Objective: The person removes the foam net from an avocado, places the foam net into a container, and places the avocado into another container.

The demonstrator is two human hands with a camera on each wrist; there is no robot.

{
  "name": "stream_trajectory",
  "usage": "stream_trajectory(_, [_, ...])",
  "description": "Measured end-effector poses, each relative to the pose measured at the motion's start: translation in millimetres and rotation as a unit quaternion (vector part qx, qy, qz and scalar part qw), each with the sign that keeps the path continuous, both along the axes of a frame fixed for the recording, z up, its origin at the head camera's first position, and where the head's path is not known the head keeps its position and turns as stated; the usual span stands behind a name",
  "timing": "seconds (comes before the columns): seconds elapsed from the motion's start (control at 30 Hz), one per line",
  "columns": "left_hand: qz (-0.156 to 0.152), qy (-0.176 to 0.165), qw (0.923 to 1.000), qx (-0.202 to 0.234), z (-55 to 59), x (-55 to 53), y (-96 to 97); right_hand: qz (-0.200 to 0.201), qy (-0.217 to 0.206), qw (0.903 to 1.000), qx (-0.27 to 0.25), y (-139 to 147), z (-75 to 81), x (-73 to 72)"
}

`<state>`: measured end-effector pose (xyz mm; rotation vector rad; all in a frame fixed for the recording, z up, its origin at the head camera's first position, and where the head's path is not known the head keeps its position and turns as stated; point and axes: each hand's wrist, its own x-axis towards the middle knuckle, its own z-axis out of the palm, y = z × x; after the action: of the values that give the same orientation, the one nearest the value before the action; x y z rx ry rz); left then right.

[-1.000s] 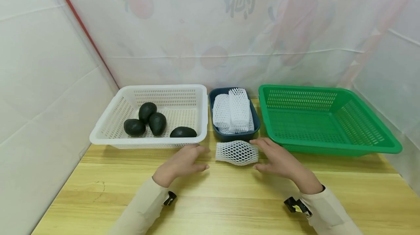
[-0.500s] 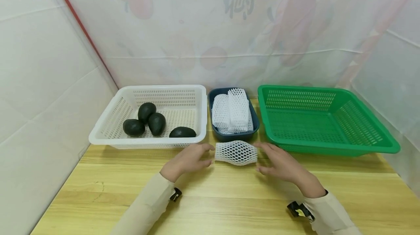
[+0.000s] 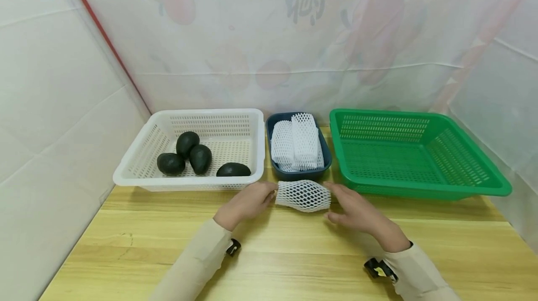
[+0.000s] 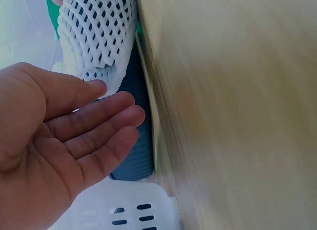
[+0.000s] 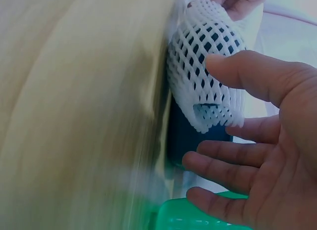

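A white foam net sleeve [image 3: 303, 196] lies crosswise on the wooden table, bulging around a dark avocado-like shape that shows through its mesh. My left hand [image 3: 249, 200] pinches the sleeve's left end between thumb and index finger; in the left wrist view its other fingers [image 4: 101, 136] are loosely bent below. At the sleeve's right end is my right hand [image 3: 357, 208], thumb and fingers spread apart. In the right wrist view that hand's thumb [image 5: 242, 74] overlaps the mesh, and the sleeve's open end [image 5: 215, 114] faces the palm.
Several dark avocados [image 3: 200, 159] lie in a white basket [image 3: 189, 181] at the left. Behind the sleeve, a dark blue tray [image 3: 299, 175] holds folded white net sleeves [image 3: 305, 141]. A green basket [image 3: 420, 188] stands at the right, and a printed sheet [image 3: 269, 34] hangs behind.
My left hand has moved right to the sleeve's left end and now pinches it. My right hand stays near the right end with only slight movement. The sleeve has barely shifted.
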<state>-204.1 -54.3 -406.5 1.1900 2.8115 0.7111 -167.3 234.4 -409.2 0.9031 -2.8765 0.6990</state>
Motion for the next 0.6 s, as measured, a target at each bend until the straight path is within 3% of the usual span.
stream_trajectory(0.33, [-0.041,0.053,0.9969,0.04,-0.6,0.1,8.9,-0.011,0.012,0.9999,-0.003,-4,0.1,-3.3])
stream_trajectory(0.6, [-0.031,0.071,0.996,0.044,4.4,1.8,14.1,-0.002,0.009,1.0,-0.001,-6,-1.3,-6.8])
